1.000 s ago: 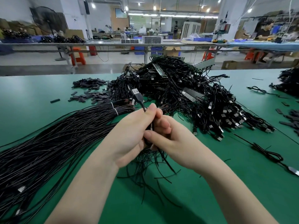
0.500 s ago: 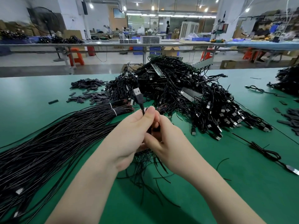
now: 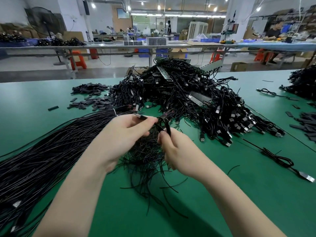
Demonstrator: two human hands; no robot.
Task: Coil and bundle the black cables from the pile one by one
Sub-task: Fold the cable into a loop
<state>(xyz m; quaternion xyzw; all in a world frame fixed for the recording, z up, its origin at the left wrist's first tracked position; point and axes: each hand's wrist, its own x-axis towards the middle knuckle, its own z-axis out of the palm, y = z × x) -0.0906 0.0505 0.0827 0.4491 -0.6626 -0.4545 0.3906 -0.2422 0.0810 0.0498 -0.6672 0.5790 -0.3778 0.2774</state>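
Lowered since a moment ago, the cable's plug now lies flat in the left grip instead of standing above it.

Centre frame, left hand [image 3: 119, 134] pinches the USB plug [image 3: 140, 116]; right hand [image 3: 176, 147] grips the looped black cable [image 3: 165, 124] just right of it, fingers curled round. Loose ties [image 3: 148, 161] lie beneath on the green counter [image 3: 222, 194]. Straight cables [image 3: 42, 151] fan lower left; the cable pile [image 3: 188, 100] rises behind; blue bins [image 3: 145, 52] sit under the far bench, contents unclear.

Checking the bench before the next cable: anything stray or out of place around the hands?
One bundled cable lies alone on the green table, right of the right hand and apart from the main pile. A small dark sleeve piece also sits loose, far left.
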